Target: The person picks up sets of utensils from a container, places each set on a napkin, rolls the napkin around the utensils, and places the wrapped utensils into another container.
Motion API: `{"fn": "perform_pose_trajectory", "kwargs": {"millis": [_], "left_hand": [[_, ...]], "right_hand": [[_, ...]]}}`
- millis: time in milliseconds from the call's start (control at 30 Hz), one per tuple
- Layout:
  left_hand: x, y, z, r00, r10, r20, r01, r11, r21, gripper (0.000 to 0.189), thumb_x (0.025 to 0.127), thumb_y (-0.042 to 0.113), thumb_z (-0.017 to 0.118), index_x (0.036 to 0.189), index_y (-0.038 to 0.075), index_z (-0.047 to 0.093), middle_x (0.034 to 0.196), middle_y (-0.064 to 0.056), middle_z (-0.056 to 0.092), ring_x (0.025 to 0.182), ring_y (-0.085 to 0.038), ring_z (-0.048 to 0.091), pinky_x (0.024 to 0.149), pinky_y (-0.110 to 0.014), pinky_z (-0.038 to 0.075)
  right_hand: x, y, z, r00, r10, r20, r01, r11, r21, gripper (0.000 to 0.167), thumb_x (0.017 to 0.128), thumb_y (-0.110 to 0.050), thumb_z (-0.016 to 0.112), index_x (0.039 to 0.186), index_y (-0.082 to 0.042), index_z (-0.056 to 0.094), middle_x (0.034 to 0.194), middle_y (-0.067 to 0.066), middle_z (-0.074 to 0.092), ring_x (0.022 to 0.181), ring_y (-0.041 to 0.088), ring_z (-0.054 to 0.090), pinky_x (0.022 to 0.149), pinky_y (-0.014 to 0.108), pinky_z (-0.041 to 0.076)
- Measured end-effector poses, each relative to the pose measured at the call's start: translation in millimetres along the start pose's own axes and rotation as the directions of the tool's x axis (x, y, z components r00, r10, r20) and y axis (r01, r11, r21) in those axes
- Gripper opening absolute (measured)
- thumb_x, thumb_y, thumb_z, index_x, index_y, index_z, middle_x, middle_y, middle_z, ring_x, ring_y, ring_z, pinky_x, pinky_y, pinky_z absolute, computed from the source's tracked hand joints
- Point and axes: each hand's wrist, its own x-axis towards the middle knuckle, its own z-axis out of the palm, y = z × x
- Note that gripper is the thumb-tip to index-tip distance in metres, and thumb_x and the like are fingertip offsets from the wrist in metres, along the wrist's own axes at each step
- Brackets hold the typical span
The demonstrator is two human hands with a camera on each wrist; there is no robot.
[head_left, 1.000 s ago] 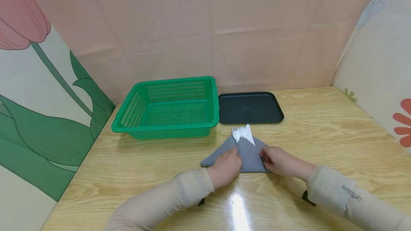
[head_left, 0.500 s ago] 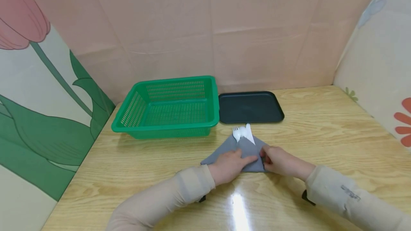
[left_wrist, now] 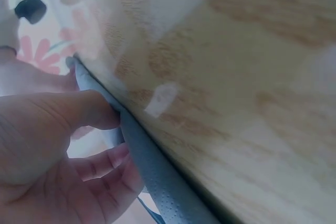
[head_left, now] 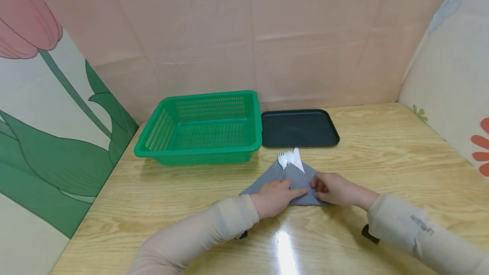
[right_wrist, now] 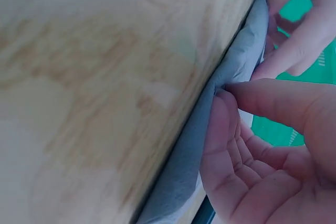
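A grey napkin [head_left: 296,177] lies folded on the table, its front layer forming a peaked pocket. From the top of the pocket stick a white plastic fork [head_left: 282,159], a spoon [head_left: 290,156] and a knife [head_left: 298,161], their lower parts covered. My left hand [head_left: 273,198] presses on the pocket with fingers extended and thumb stretched toward the right. At the right side of the pocket, my right hand [head_left: 336,188] pinches the napkin's fold between thumb and forefinger, as the right wrist view shows with the napkin edge [right_wrist: 189,156] raised.
Behind and left stands a green plastic basket [head_left: 206,152] with slotted walls. A black tray [head_left: 299,128] lies beside it, just beyond the cutlery tips. The wooden table [head_left: 382,152] meets a pink cloth backdrop [head_left: 324,54] at the rear.
My left hand has gone from curled fingers at the pocket's left side to lying flatter, thumb stretched right across it. My right hand stays at the right fold, shifted very slightly.
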Motion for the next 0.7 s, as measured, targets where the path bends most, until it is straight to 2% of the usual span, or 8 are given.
{"fn": "perform_pose_trajectory", "kwargs": {"millis": [233, 467, 700], "left_hand": [[-0.2, -0.7, -0.2, 1.000, 0.010, -0.012, -0.010, 1.000, -0.004, 0.049, 0.098, 0.017, 0.043, 0.141, 0.040, 0.035, 0.111, -0.002, 0.055, 0.086, -0.012, 0.057, 0.060, -0.020, 0.046], [0.1, -1.9, -0.7, 1.000, 0.018, 0.007, -0.018, 0.999, -0.034, 0.050, 0.098, 0.017, 0.044, 0.142, 0.039, 0.034, 0.109, -0.003, 0.055, 0.083, -0.011, 0.055, 0.062, -0.019, 0.045], [0.4, -1.6, 0.2, 1.000, 0.016, 0.006, -0.016, 0.999, -0.043, 0.049, 0.098, 0.018, 0.044, 0.142, 0.040, 0.034, 0.111, -0.003, 0.055, 0.086, -0.012, 0.056, 0.065, -0.020, 0.047]], "right_hand": [[2.6, 3.9, -5.1, 0.996, 0.042, 0.078, -0.048, 0.996, 0.080, 0.016, 0.080, -0.005, 0.064, 0.092, -0.007, 0.053, 0.071, -0.004, 0.054, 0.061, 0.002, 0.045, 0.055, 0.019, 0.039], [0.5, 3.5, -10.3, 0.990, 0.014, 0.143, -0.036, 0.987, 0.157, 0.024, 0.078, -0.006, 0.066, 0.097, -0.003, 0.051, 0.076, -0.001, 0.054, 0.064, 0.003, 0.046, 0.057, 0.019, 0.040], [0.3, 0.7, -8.8, 0.988, 0.050, 0.144, -0.073, 0.984, 0.160, 0.028, 0.076, -0.004, 0.070, 0.096, -0.003, 0.050, 0.076, 0.002, 0.053, 0.065, 0.006, 0.046, 0.058, 0.020, 0.040]]}}
